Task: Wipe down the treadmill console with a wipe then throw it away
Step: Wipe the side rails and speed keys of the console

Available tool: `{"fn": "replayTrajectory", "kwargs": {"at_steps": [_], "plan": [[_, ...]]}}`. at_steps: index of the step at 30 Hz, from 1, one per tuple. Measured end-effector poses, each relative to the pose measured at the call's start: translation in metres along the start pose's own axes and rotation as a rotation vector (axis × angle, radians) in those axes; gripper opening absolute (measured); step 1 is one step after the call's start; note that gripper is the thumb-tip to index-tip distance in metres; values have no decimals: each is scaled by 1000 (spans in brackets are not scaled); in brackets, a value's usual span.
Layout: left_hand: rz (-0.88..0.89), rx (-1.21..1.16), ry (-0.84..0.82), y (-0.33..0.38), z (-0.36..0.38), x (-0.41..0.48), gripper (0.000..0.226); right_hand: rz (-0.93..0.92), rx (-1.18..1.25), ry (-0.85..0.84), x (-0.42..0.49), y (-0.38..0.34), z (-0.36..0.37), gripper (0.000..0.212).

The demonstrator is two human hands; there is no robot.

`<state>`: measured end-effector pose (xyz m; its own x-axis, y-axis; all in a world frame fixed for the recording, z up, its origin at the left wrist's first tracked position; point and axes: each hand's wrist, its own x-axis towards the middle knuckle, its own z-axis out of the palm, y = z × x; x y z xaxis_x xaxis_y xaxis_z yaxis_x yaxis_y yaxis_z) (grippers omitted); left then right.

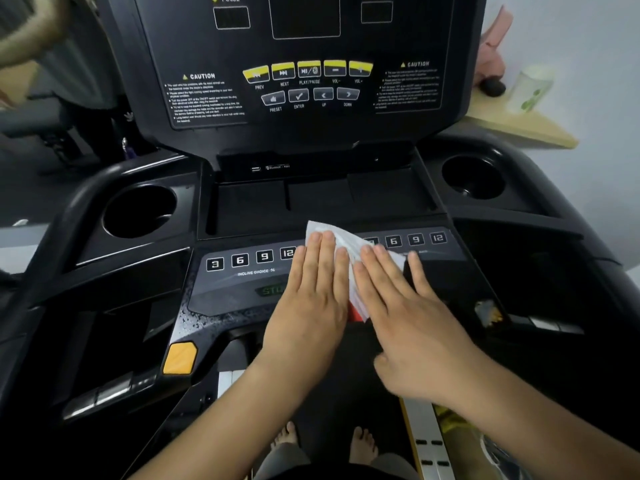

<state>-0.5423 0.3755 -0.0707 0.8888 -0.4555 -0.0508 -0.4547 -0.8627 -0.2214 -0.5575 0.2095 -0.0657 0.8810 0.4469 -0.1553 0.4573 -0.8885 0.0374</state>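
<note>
While both hands lie flat on it, the wipe (341, 239) sits at the middle of the console (242, 292), on the lower sloped panel. White, creased. Its far corner sticks out past the fingertips and covers the start of the right key row (415, 239) (6, 9, 12 readable). Left key row (251, 259) reads 3, 6, 9, 12, with "INCLINE CHOICE %" beneath.

Left hand (311, 299): palm down, grip not closed, fingers straight and close together, pressing the wipe's left part.

Right hand (398, 306): palm down, grip not closed, fingers straight and slightly fanned, pressing the wipe's right part. Thumb lies to the near side, apart from the wipe.

Hands side by side, nearly touching. A strip of wipe shows between them, with a red patch (356, 315) at its near end.

Green display (270, 291) partly hidden by the left hand. Panel's left edge speckled, looks like droplets. Orange tab (180, 358) at the near left corner. Left cup holder (138, 211); right cup holder (472, 176). Upper panel (398, 46) stands behind, with yellow buttons (308, 69) and two CAUTION labels. Bare feet (285, 436) show below.
</note>
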Motion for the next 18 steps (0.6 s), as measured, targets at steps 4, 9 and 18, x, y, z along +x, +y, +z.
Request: {"fn": "replayTrajectory", "kwargs": {"at_steps": [4,9,18], "plan": [[29,-13,-74,-3,-12,2,65,27,-11,12,10,2,-2,116],[25,22,-103,-2,-13,4,72,91,15,34,33,-5,-14,111],[68,-17,1,33,-13,29,89,149,-49,-25,-5,48,0,118]]}}
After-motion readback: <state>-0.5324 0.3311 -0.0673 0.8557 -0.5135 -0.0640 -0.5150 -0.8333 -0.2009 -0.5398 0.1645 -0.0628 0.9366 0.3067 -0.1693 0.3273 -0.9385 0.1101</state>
